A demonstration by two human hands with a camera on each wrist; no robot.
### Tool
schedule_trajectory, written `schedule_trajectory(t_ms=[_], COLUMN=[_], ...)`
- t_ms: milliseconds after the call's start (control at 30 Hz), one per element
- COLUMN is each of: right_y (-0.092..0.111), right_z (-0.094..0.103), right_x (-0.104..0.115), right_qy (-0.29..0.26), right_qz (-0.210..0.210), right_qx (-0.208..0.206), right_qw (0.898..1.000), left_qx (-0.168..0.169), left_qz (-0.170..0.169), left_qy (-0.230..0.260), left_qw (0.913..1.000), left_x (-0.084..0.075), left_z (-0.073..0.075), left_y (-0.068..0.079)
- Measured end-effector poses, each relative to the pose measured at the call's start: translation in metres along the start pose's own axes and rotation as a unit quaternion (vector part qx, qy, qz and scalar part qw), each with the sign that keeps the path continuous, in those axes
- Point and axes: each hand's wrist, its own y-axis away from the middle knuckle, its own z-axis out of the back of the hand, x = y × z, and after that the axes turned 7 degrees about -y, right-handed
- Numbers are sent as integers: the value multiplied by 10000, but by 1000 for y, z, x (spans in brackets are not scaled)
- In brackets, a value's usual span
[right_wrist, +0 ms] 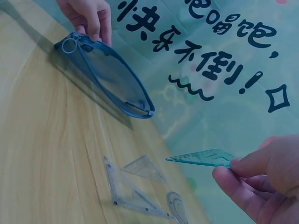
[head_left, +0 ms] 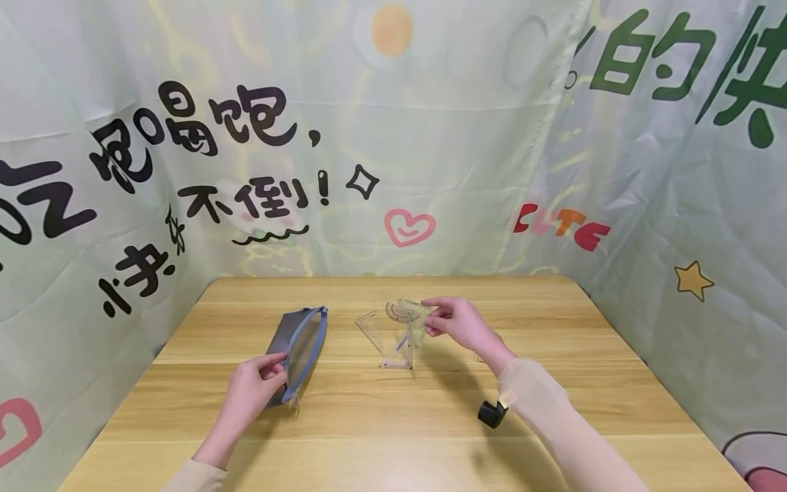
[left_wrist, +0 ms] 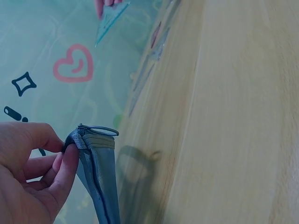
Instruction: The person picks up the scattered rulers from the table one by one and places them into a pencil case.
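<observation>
Person's L hand (head_left: 253,391) is over the L part of the wood surface (head_left: 369,444), betw. its L edge & the middle, thumb & fingers pinching the rim of a blue-grey zip pouch (right_wrist: 103,74). Pouch mouth gapes, turned toward the R edge; a pull ring (right_wrist: 69,45) shows at the end by that hand. R hand (head_left: 461,324) is just R of the middle, nearer the far edge, thumb & fingers gripping a green-tinted set sq. (right_wrist: 198,157), held up off the surface w/ its tip pointing approx. pouch-ward. Betw. pouch & R hand, toward the far edge, clear pcs. lie close together: a small set sq. (right_wrist: 144,168), a larger set sq. (right_wrist: 135,192) & a protractor (right_wrist: 176,205). Small black gadget (head_left: 492,414) shows by the R cuff, over the R half. Printed cloth (head_left: 369,137) rises behind the far edge & past both side edges, w/ big lettering, a pink heart (head_left: 409,227) at back & a yellow star (head_left: 694,281) beyond the R edge.
</observation>
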Motion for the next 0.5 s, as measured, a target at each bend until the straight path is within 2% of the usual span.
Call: schedule_trajectory(t_ms=[233,500], right_y=[-7,-17], right_z=[-10,-23], right_x=[4,12], right_qy=[-108,-361], right_qz=[159,49], right_qx=[59,64], right_qw=[9998,9993], left_qx=[47,140], left_qz=[-17,87], left_qy=[94,319], left_qw=[9999,9994], left_x=[0,-4], left_z=[0,1], left_y=[0,1])
